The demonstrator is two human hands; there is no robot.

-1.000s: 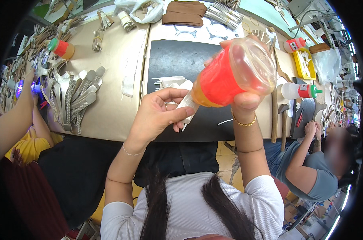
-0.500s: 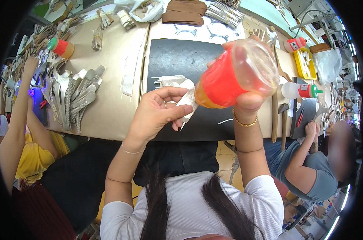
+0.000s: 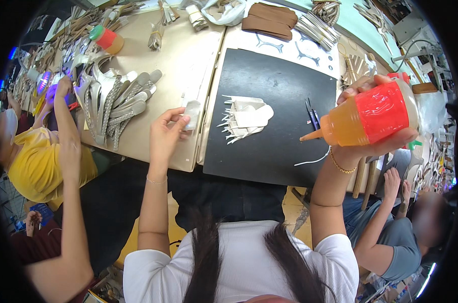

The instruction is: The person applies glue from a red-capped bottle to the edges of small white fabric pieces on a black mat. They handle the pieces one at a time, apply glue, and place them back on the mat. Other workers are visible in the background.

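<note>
In my right hand (image 3: 388, 141) is a squeeze bottle (image 3: 373, 116) of amber liquid with a red label. It is tilted on its side, its narrow orange nozzle pointing left over the black mat (image 3: 259, 161). My left hand (image 3: 167, 132) pinches a small pale strap piece (image 3: 192, 113) between thumb and fingertips, low over the brown tabletop left of the mat. A fanned stack of similar pale pieces (image 3: 248, 115) lies on the mat between my hands. Dark-handled tweezers or a like slim tool (image 3: 312, 115) and a thin white strip (image 3: 312, 161) lie near the nozzle.
Left are pale braided straps (image 3: 110, 103) and another squeeze bottle (image 3: 107, 40). Brown strips (image 3: 270, 20) and a bundle of pale strips (image 3: 317, 30) lie behind the mat. Tools with wooden handles (image 3: 359, 179) stand at right. Co-workers' arms (image 3: 71, 131) reach in on both sides.
My hands have moved apart. The left hand carried the pale strap piece left, off the mat. The bottle moved right and its nozzle came away from the piece; the view shifted too.
</note>
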